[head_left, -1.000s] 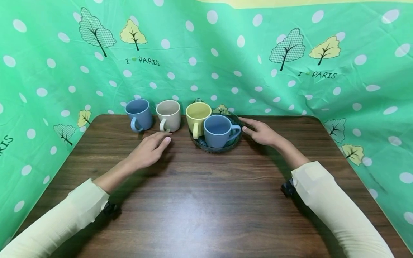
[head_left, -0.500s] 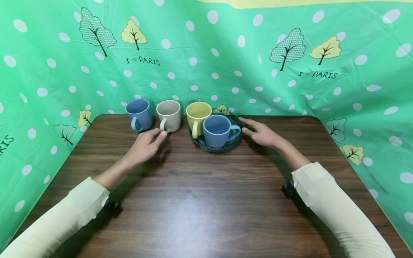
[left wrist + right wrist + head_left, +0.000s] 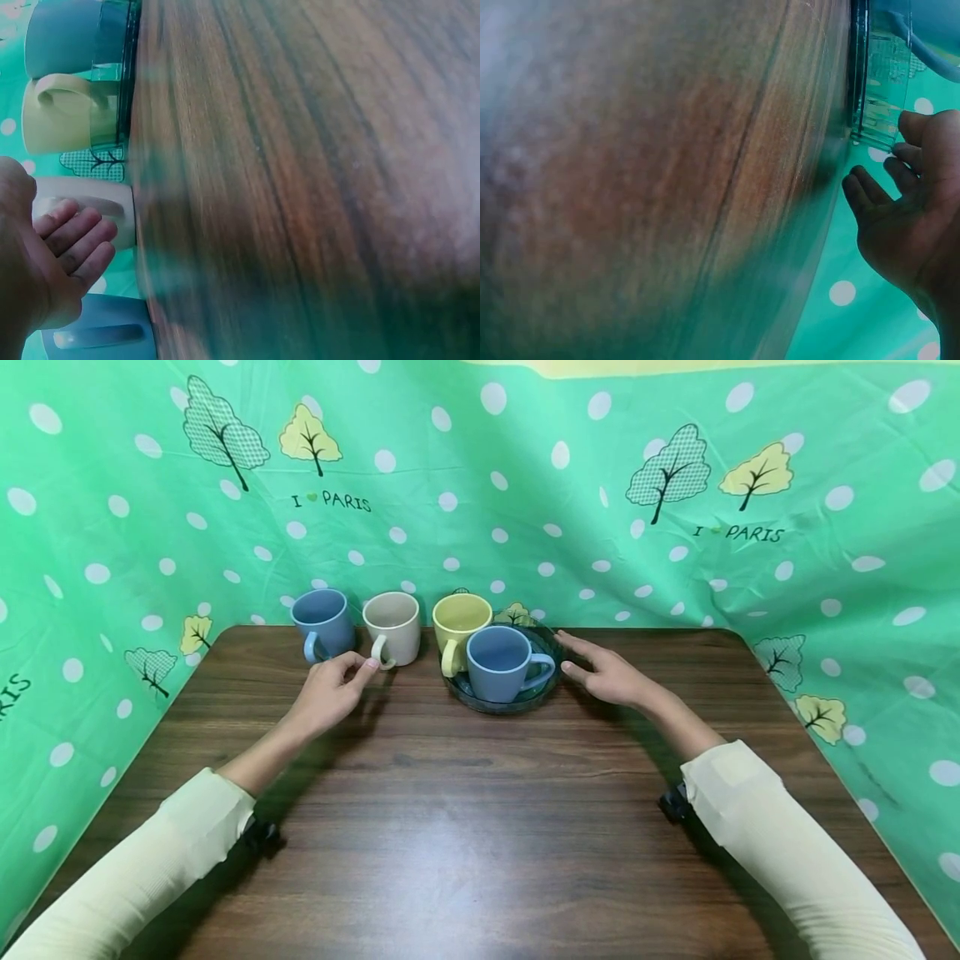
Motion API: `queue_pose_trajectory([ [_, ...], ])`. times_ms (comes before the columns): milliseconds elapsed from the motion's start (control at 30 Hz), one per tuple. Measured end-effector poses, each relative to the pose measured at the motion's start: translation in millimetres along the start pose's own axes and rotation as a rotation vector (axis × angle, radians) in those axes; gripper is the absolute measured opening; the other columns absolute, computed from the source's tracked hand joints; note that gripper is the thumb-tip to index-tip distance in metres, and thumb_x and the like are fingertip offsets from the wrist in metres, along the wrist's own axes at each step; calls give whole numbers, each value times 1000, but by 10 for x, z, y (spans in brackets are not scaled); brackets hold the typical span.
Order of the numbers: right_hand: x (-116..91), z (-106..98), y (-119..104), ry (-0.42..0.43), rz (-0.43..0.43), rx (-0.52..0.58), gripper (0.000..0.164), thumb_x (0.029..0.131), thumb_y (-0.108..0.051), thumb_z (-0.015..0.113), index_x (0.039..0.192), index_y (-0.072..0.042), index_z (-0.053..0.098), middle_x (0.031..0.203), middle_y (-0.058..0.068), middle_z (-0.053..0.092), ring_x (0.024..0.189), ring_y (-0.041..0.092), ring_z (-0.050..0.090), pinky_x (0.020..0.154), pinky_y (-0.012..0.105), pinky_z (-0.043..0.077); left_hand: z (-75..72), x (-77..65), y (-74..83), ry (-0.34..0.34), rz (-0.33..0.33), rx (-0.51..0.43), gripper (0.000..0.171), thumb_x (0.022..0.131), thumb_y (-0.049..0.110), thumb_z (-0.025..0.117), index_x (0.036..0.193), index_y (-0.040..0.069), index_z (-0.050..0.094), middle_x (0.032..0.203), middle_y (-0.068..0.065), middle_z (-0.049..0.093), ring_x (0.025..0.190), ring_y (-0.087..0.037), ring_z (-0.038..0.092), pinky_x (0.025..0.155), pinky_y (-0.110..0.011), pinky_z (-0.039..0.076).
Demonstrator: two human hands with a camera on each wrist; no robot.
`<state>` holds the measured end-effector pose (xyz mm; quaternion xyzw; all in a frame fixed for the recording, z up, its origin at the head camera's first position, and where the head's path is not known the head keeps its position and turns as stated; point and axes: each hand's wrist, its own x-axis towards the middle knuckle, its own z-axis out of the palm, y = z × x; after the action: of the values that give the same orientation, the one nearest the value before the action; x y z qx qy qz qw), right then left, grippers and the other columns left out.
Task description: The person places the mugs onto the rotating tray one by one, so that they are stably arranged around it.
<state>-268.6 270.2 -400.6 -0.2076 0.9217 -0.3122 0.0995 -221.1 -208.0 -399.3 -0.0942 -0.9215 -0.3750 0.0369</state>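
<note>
My left hand point(image 3: 326, 693) is at the off-white mug point(image 3: 397, 631), thumb and forefinger pinching its handle. In the left wrist view, the other fingers point(image 3: 79, 236) hang loosely curled before that mug. Left of it stands a blue mug point(image 3: 330, 627) with its handle toward me. A clear glass bowl point(image 3: 487, 703) holds a yellow mug point(image 3: 457, 614) and a second blue mug point(image 3: 495, 675), both leaning a little. My right hand point(image 3: 611, 677) lies at the bowl's right side, fingers extended; the right wrist view has its thumb close to the glass, contact unclear.
A dark wooden table point(image 3: 450, 827) carries everything, with the mugs and bowl along its far edge. Behind hangs a green dotted curtain point(image 3: 450, 468) with tree prints. Dark wrist devices point(image 3: 262, 837) sit under both sleeves.
My left hand has shifted slightly left and back, its thumb and forefinger closing on the off-white mug's handle. The blue mug in the bowl has slid slightly left. My right hand's fingers have spread a little.
</note>
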Motion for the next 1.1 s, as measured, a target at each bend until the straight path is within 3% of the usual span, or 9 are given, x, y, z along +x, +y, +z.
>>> queue_pose_trajectory([
  [200, -12, 3, -3, -1, -20, -18, 65, 122, -30, 50, 180, -12, 27, 190, 14, 21, 176, 42, 20, 142, 67, 22, 11, 9, -9, 29, -25, 25, 53, 119, 55, 52, 124, 7, 76, 99, -10, 70, 94, -27, 61, 85, -38, 48],
  [800, -34, 26, 10, -30, -46, -62, 71, 121, -39, 54, 180, -11, 26, 191, 14, 16, 176, 46, 16, 141, 70, 19, 40, 81, -34, 54, -54, -48, 57, 117, 58, 54, 131, 6, 74, 111, -15, 74, 99, -29, 62, 88, -39, 49],
  [933, -55, 33, 8, -37, -53, -77, 72, 121, -40, 53, 180, -10, 25, 191, 15, 14, 176, 46, 16, 141, 71, 20, 39, 104, -34, 36, -69, -80, 58, 117, 58, 54, 134, 5, 73, 118, -19, 79, 107, -31, 69, 90, -37, 50],
  [1100, -83, 38, 2, -32, -67, -108, 73, 121, -41, 53, 180, -8, 25, 191, 17, 14, 176, 46, 17, 141, 71, 21, 38, 131, -22, 10, -88, -144, 58, 117, 56, 56, 136, 3, 72, 120, -23, 82, 107, -36, 77, 83, -27, 57],
])
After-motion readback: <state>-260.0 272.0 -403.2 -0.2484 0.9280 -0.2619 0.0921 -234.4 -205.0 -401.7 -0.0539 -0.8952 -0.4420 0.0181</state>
